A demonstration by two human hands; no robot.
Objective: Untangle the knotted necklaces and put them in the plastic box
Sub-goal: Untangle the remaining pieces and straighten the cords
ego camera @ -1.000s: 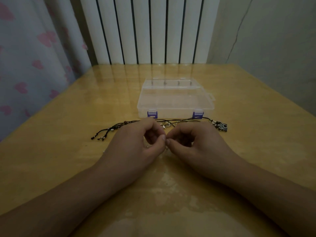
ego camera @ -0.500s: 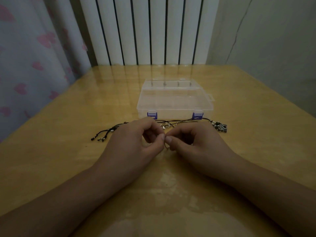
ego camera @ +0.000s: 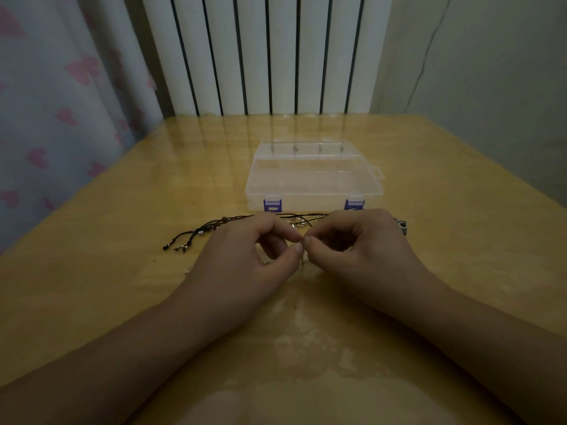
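Note:
Black cord necklaces (ego camera: 211, 230) with small beads lie tangled across the wooden table, just in front of the closed clear plastic box (ego camera: 313, 176) with purple latches. Metal rings (ego camera: 296, 223) show between my hands, and a grey pendant (ego camera: 402, 227) sticks out past my right hand. My left hand (ego camera: 251, 256) and my right hand (ego camera: 359, 243) meet fingertip to fingertip over the middle of the tangle, each pinching a thin strand. The part they pinch is mostly hidden by the fingers.
The wooden table (ego camera: 153, 302) runs to a white radiator (ego camera: 260, 53) at the back. A curtain with pink hearts (ego camera: 55, 102) hangs on the left, a plain wall on the right. A small shiny piece (ego camera: 187, 270) lies left of my left wrist.
Both hands have stayed pinched together at the same spot, with only slight finger shifts. The necklaces and the box have not moved.

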